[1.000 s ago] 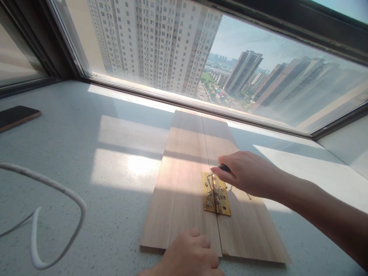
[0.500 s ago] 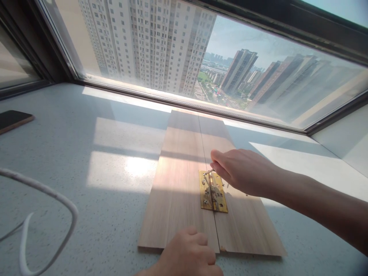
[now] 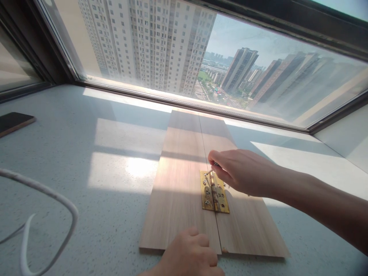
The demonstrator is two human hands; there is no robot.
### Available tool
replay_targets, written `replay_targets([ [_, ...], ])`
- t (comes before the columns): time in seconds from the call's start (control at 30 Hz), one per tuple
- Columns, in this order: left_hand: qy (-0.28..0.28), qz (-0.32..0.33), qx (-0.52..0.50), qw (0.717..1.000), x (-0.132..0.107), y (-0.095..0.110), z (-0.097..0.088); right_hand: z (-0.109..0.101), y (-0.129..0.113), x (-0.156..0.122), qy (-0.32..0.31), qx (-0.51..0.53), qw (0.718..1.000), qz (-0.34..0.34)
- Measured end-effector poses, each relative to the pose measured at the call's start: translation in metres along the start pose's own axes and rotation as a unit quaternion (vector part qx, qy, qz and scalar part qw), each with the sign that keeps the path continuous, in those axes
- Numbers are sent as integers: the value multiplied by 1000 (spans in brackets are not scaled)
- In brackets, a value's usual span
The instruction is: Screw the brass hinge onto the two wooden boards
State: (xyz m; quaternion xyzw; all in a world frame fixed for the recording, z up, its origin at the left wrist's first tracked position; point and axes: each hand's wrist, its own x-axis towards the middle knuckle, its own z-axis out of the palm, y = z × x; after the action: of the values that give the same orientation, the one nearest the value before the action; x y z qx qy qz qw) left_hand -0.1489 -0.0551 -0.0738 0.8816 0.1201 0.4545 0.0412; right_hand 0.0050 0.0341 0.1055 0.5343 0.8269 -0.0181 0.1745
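Two pale wooden boards lie side by side, the left board (image 3: 172, 199) and the right board (image 3: 250, 226), with a narrow seam between them. A brass hinge (image 3: 222, 196) spans that seam, with screws in some of its holes. My right hand (image 3: 238, 170) is closed around a screwdriver; only its thin metal shaft (image 3: 210, 171) shows clearly, its tip at the hinge's upper left hole. At the near edge of the left board, my left hand (image 3: 189, 253) is curled against the wood, its fingertips hidden.
A white cable (image 3: 73, 218) loops over the speckled sill (image 3: 109, 226) on the left. A dark flat object, perhaps a phone (image 3: 15, 122), lies farther back at the left edge. The window frame (image 3: 161, 100) runs just behind the boards. Small bits lie on the right board.
My right hand has turned slightly at the hinge, and more of the shaft shows. The left hand stays on the board. The whole view has shifted a little.
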Motion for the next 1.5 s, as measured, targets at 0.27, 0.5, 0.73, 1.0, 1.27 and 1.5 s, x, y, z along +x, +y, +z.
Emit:
replay_targets([
  [0.27, 6, -1, -6, 1000, 1, 0, -2, 1, -1, -5, 9, -51, 998, 46],
  [0.5, -21, 10, 5, 1000, -2, 0, 0, 1, 3, -7, 17, 37, 999, -28],
  [0.73, 2, 2, -12, 1000, 1, -1, -3, 2, -5, -4, 4, -44, 998, 45],
  [1.0, -15, 8, -7, 1000, -2, -1, -2, -1, -4, -4, 4, -69, 994, 84],
  [1.27, 10, -2, -22, 1000, 2, 0, -3, 0, -4, -5, 9, -26, 999, 44],
  [1.5, -3, 2, -14, 1000, 2, -1, -4, 1, 2, -4, -5, -36, 997, 62],
])
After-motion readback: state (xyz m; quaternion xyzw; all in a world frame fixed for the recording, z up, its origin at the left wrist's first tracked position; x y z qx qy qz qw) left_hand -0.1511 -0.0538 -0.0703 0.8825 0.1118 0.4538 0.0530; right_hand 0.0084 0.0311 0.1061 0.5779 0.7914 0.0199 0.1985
